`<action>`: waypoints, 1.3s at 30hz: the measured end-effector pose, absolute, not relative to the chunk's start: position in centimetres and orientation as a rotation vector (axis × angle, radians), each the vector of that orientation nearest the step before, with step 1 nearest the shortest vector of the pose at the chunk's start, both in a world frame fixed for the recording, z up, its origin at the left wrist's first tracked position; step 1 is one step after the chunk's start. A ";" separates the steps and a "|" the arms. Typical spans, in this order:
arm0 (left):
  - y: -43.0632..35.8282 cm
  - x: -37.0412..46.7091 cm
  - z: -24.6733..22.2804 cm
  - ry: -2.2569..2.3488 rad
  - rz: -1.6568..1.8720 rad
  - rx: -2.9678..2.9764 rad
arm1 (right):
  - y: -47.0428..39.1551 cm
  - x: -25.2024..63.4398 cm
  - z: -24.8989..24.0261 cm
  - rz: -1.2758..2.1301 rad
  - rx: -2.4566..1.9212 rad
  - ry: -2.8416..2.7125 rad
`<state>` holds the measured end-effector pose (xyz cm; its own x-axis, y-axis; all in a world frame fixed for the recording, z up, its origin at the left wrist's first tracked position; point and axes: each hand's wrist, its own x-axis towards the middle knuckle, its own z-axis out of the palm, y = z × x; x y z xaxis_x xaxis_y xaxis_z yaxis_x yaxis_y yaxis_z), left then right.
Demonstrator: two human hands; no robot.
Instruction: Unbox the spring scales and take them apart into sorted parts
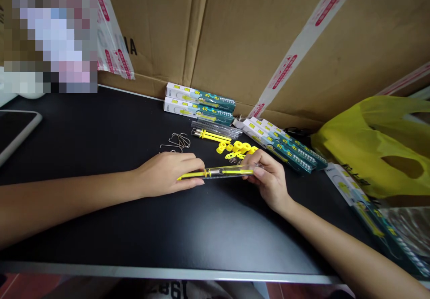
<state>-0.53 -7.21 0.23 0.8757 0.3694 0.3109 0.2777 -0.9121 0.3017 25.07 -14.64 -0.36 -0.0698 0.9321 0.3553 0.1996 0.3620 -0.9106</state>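
Across the middle of the head view, a clear-tubed spring scale (230,171) lies nearly level between my hands, with a yellow rod and a metal spring inside its tube. My left hand (176,169) is closed around the left end, where the yellow rod (191,175) sticks out. At the right end, my right hand (267,175) pinches the tube between thumb and fingers. Just behind lie small yellow caps (240,146), tiny springs (233,160), yellow rods with a spring (215,136) and clear tubes (218,128). Bent wire hooks (178,142) are behind my left hand.
Printed spring scale boxes (199,106) are stacked at the back, with several more boxes (282,144) to their right. Another box (372,214) and a yellow plastic bag (366,142) lie at the right. A phone (20,131) is far left. Large cardboard (235,34) stands behind the black table (188,231).
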 end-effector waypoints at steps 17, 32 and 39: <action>-7.2 -0.6 -0.1 0.485 0.631 2.851 | -14.4 25.7 1.5 0.762 -0.978 -1.395; -7.0 -0.6 -0.1 0.413 0.611 2.914 | -13.3 26.9 4.8 0.522 -0.876 -1.231; -7.2 -0.5 0.0 0.425 0.654 2.893 | -13.0 27.3 5.1 0.478 -0.850 -1.237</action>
<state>-0.50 -7.17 0.01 0.8653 0.3039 0.3987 0.2409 -0.9495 0.2009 27.29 -13.03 5.10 0.2883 0.7288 0.6211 0.1222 0.6153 -0.7787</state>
